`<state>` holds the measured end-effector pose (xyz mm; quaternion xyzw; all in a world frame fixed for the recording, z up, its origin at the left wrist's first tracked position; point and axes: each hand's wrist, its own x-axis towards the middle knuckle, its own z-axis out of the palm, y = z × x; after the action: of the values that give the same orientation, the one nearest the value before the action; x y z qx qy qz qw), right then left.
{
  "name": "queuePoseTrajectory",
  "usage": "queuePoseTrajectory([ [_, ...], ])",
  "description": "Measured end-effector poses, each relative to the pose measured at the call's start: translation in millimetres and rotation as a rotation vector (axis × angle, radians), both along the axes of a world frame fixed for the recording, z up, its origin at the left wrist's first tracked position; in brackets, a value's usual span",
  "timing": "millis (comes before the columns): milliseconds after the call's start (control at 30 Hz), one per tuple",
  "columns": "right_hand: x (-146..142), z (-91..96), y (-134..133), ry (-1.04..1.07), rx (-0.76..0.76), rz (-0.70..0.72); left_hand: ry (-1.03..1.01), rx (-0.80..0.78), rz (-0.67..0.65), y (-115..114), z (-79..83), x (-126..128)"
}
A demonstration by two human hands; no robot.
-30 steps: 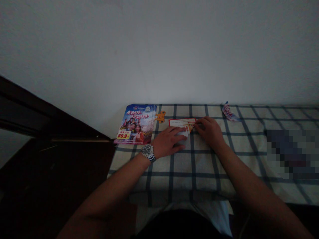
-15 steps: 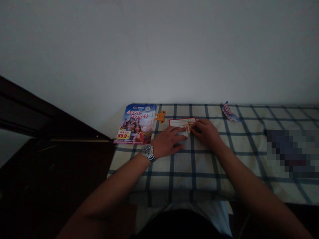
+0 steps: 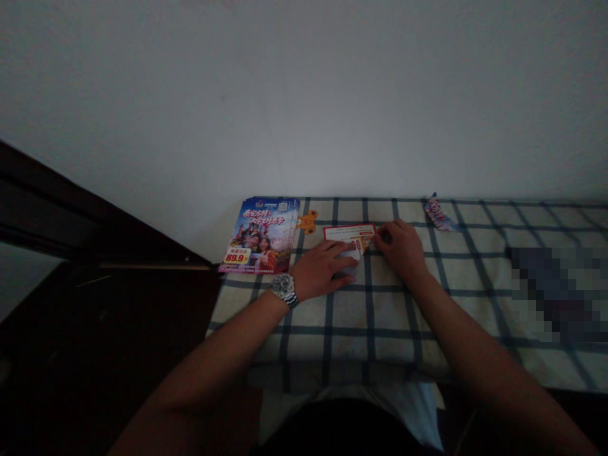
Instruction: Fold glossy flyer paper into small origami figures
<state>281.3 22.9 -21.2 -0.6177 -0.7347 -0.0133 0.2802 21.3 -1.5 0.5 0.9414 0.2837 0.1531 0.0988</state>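
Observation:
A white card with a red border lies flat on the checked cloth, with part of it folded over into a red and orange flap. My left hand rests on its lower edge, fingertips on the white paper, and a steel wristwatch sits on that wrist. My right hand is curled at the card's right end, fingers pinching the folded corner. Both hands hide the card's lower part.
A stack of glossy blue flyers lies left of my hands, next to an orange cut-out. A crumpled printed strip lies by the wall. The checked cloth ends at a dark wooden edge on the left; a pixelated patch covers the right.
My right hand shifted left along the card, then back right. The left hand and the card stayed nearly still.

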Motion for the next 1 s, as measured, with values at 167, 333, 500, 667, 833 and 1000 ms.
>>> queuePoseTrajectory([
  [167,1,-1.8,3,0.036,0.008,-0.025,-0.004,-0.009,0.01,0,-0.3,0],
  [333,3,-3.0,5,0.083,0.047,-0.032,-0.004,0.004,0.013,0,-0.6,0],
  [500,5,0.6,0,0.103,0.036,-0.002,-0.016,-0.001,0.003,1,-1.9,0],
  [667,10,4.0,-11,0.127,0.034,0.158,-0.018,0.007,0.003,0,-1.3,0],
  [833,11,4.5,-19,0.066,-0.026,0.531,-0.007,0.009,0.0,0,-0.6,-1],
  [1000,12,1.9,-16,-0.011,0.02,0.545,-0.006,0.012,0.004,0,-1.8,-1],
])
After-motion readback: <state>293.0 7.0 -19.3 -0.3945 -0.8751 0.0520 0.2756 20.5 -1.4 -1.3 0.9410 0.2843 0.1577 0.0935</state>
